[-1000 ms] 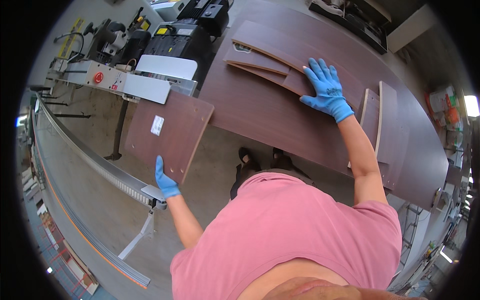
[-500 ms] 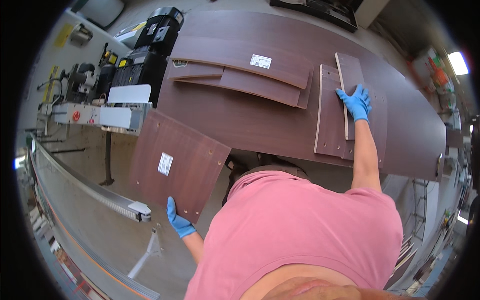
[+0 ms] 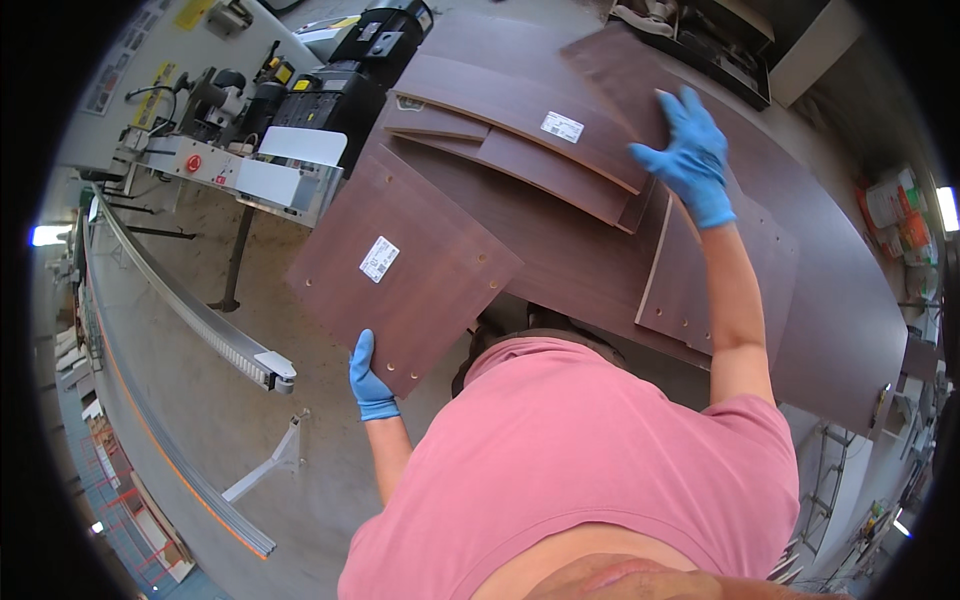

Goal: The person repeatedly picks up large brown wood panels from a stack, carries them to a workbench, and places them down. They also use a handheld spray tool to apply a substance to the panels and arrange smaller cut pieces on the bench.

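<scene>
My left hand [image 3: 371,378], in a blue glove, grips the near corner of a dark brown square panel [image 3: 400,265] with a white label and small drilled holes; the panel is held out over the floor. My right hand [image 3: 688,153], also in a blue glove, reaches forward with fingers spread and rests on a brown board [image 3: 625,70] at the far side of a stack. Several long curved brown boards [image 3: 520,115] lie on the stack, one with a white label. Another drilled panel [image 3: 690,280] lies under my right forearm.
A large brown tabletop [image 3: 840,310] carries the boards. A black and grey machine [image 3: 330,90] with a red button stands at the left. A long metal rail [image 3: 190,310] runs over the concrete floor. Shelving with bottles stands at the far right.
The left hand has raised the square panel and brought it closer. The right hand has moved from the small upright panel's edge forward onto a board at the far side of the stack.
</scene>
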Demonstrator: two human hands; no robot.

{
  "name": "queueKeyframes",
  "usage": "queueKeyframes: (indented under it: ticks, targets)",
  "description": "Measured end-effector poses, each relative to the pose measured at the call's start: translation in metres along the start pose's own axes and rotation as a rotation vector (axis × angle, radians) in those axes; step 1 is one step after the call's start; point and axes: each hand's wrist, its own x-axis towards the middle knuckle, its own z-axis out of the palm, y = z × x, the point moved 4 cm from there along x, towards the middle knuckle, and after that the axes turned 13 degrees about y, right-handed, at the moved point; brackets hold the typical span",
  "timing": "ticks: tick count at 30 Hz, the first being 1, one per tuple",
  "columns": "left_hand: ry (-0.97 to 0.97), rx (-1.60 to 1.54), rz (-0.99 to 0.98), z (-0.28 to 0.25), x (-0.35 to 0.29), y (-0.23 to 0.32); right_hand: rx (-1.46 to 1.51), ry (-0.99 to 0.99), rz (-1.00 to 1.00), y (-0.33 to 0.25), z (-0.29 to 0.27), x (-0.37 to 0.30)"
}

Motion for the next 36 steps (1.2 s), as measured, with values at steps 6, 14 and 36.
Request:
queueKeyframes:
  ticks: [6, 14, 36]
  targets:
    - [0.005, -0.039, 0.003, -0.007, -0.005, -0.006, 0.140, -0.209, -0.169, -0.112, 0.101, 0.046]
    - [0.061, -0.063, -0.003, -0.033, -0.009, -0.013, 0.181, -0.324, -0.193, -0.148, 0.147, 0.024]
    - [-0.060, -0.105, -0.081, 0.004, -0.006, 0.002, 0.259, -0.123, -0.224, -0.154, 0.088, -0.004]
